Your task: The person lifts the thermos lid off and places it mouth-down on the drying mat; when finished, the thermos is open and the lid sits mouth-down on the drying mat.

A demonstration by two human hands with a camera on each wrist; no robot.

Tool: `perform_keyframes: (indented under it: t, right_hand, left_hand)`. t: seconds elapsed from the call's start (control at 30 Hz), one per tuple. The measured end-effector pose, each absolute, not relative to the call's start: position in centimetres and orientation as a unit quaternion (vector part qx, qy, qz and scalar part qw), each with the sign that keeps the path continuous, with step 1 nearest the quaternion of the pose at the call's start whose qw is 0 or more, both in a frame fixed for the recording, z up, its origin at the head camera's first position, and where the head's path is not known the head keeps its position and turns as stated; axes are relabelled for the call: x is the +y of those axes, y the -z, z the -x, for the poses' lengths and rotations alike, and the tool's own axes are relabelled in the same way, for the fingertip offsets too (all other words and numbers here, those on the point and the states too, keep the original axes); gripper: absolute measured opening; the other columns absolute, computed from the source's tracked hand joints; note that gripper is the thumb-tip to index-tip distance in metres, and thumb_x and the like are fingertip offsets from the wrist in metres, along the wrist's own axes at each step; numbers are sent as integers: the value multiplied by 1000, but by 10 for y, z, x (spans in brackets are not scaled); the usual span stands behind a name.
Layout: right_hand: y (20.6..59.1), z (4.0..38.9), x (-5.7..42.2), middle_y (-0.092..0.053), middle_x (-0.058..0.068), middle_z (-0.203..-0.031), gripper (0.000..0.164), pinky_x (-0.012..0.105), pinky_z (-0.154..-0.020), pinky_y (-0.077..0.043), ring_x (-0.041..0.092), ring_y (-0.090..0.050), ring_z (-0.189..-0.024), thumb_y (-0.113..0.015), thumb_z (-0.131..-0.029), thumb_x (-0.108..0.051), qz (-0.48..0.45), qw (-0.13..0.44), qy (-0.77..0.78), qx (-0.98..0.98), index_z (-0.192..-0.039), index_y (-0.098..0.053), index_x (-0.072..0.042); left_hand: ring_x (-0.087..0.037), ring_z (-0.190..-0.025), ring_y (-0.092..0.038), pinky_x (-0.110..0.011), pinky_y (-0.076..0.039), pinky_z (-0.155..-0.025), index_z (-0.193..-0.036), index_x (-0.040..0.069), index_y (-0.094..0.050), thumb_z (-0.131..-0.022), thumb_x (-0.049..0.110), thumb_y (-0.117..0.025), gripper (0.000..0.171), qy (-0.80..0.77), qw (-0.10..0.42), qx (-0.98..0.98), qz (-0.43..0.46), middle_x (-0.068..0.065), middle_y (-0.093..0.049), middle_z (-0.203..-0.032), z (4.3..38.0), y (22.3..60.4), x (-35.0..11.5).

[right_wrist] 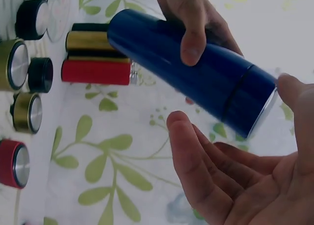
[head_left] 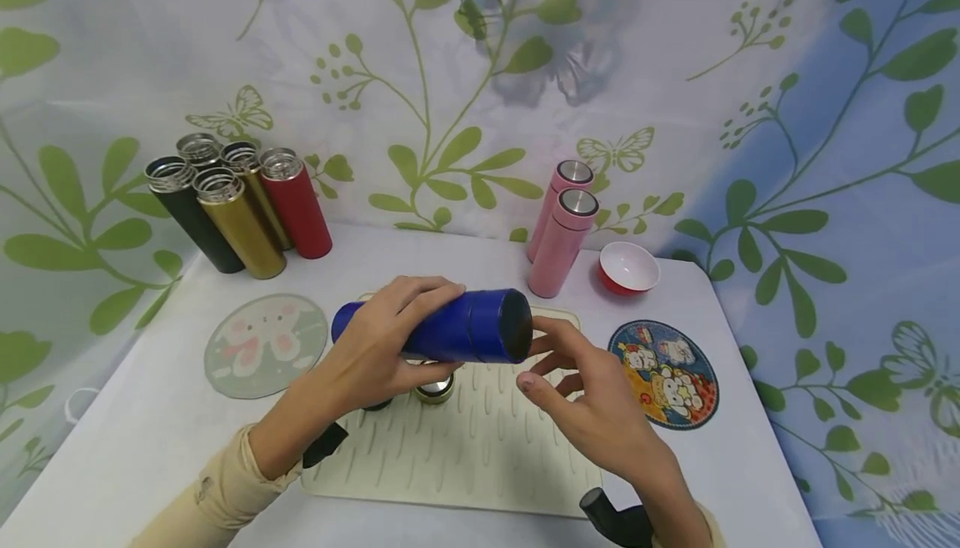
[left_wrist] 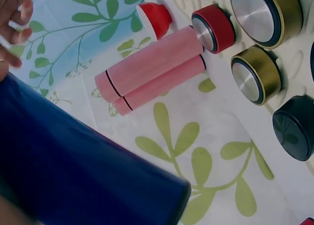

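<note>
My left hand [head_left: 386,339] grips a blue thermos bottle [head_left: 442,327] around its body, tilted nearly level above the cream mat [head_left: 487,456]. The bottle's blue lid [right_wrist: 250,102] is on and points toward my right hand [head_left: 592,389]. That hand's fingers are spread and loosely bent, with one fingertip right at the lid's edge in the right wrist view. Loose lids lie below: a red lid [left_wrist: 216,28], a large gold lid [left_wrist: 274,14], a smaller gold lid [left_wrist: 260,75] and a black lid [left_wrist: 294,126]. From the head view, the bottle and left hand hide most of them.
Several lidless bottles stand at the back left, among them a red bottle [head_left: 303,210] and a gold bottle [head_left: 247,235]. Two pink bottles [head_left: 558,248] stand beside a red bowl [head_left: 628,268]. Round placemats, a rabbit one [head_left: 262,348] and a cartoon one [head_left: 667,377], flank the mat.
</note>
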State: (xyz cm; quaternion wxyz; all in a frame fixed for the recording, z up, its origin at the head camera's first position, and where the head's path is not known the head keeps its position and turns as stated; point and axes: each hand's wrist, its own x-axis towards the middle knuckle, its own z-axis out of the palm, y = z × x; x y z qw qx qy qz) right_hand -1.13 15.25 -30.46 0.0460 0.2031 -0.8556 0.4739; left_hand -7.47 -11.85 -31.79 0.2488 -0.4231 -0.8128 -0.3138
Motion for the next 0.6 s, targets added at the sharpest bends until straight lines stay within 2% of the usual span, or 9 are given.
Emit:
perform_keyframes:
  t: [0.23, 0.47, 0.6]
  right_hand:
    - [295, 15, 134, -67, 3, -104, 51, 32, -60, -55, 17, -63, -82, -71, -94, -35, -159, 6, -484, -860, -138, -54, -18]
    - [298, 17, 123, -69, -1, -97, 46, 34, -63, -54, 17, -63, -80, -72, -90, -48, -112, -26, -474, -873, -125, -61, -21]
    - [305, 17, 121, -68, -5, -98, 43, 35, -65, -55, 16, -64, -84, -74, -88, -48, -115, -26, -486, -866, -122, -60, -26]
  left_hand:
    - [-28, -117, -57, -51, -49, -96, -144, 17, -51, -70, 37, -91, 85, 231, 258, -838, 421, -9, -61, -129, 59, 325, -117]
    - [-30, -110, -59, -51, -50, -93, -141, 15, -54, -69, 37, -92, 84, 186, 282, -840, 424, -12, -62, -125, 50, 335, -116]
    - [-30, -109, -59, -50, -50, -91, -142, 18, -54, -69, 37, -92, 85, 191, 274, -846, 415, -11, -62, -124, 47, 340, -116]
